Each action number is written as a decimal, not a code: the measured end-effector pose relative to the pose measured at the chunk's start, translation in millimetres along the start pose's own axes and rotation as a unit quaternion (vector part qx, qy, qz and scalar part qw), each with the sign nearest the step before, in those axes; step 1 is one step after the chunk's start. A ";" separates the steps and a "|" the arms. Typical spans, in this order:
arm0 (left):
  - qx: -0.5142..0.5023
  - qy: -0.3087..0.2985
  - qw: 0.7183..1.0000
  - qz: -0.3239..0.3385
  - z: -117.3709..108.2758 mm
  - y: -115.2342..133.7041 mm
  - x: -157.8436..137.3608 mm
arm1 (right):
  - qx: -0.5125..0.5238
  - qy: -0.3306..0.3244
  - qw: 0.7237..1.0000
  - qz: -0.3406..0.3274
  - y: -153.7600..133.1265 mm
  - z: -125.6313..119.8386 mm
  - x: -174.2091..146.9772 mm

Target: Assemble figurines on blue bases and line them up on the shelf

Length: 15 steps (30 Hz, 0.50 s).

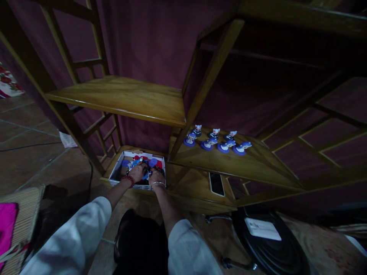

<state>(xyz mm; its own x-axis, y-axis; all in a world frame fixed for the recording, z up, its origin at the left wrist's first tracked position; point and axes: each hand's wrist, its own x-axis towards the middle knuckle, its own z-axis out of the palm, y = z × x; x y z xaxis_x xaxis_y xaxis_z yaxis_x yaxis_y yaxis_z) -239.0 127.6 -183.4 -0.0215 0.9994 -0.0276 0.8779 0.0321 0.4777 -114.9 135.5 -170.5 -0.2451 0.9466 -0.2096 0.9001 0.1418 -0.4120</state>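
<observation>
Both my hands reach down into a shallow white cardboard box (116, 172) on the lowest shelf. Small toy figurines (140, 161) in blue, red and white lie jumbled inside it, with purple round bases (153, 162) among them. My left hand (137, 172), a red bead bracelet at its wrist, is bent down over the figurines in the middle. Close beside it on the right, my right hand (156, 176), with a silver bangle, has its fingers curled at a small dark and blue piece. The fingertips of both hands are partly hidden, and what they grip is too small to make out.
Several small figurines (210, 143) on purple and black bases stand in two rows on the wooden shelf (197, 157) to the right. Below it lies a phone (216, 184). An upper shelf (123, 95) overhangs the box. A black stool (258, 244) stands at lower right.
</observation>
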 end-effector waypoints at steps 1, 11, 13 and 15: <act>-0.022 0.009 1.000 -0.005 0.8 -2.7 1.4 | 0.001 0.000 1.000 0.000 0.0 0.0 -0.1; -0.109 0.048 0.991 -0.058 8.8 -13.3 8.3 | 0.015 0.019 1.000 0.013 -2.5 -2.1 -1.9; -0.125 0.053 0.989 -0.062 9.2 -13.0 8.1 | 0.021 0.029 0.999 0.017 -2.1 -0.9 -1.5; -0.142 0.055 0.986 -0.067 9.7 -12.5 8.3 | 0.023 0.032 0.999 0.023 -1.7 0.3 -1.1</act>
<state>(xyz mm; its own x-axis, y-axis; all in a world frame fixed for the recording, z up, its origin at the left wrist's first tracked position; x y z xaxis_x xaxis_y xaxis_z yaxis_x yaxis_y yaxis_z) -245.5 135.3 -198.1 -0.1925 0.9811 -0.0194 0.6952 0.1503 0.7030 -116.2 134.1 -169.9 -0.1788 0.9685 -0.1732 0.8924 0.0855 -0.4430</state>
